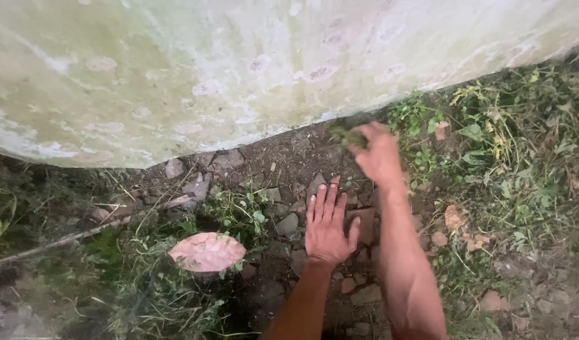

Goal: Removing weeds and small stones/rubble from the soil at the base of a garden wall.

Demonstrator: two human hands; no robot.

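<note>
My left hand (327, 223) lies flat, fingers together and pointing away from me, on stony soil and broken brick pieces (364, 221). My right hand (379, 151) reaches farther out, close to the foot of a stained pale wall (239, 69). Its fingers are closed around a small tuft of green weeds (346, 134). Both forearms come in from the bottom of the view, the right one crossing just beside the left hand.
A large dry pinkish leaf (207, 252) lies on weeds to the left. A thin stick (63, 240) runs across the left ground. Grass and low weeds (516, 157) cover the right side. Small stones (174, 168) sit along the wall's base.
</note>
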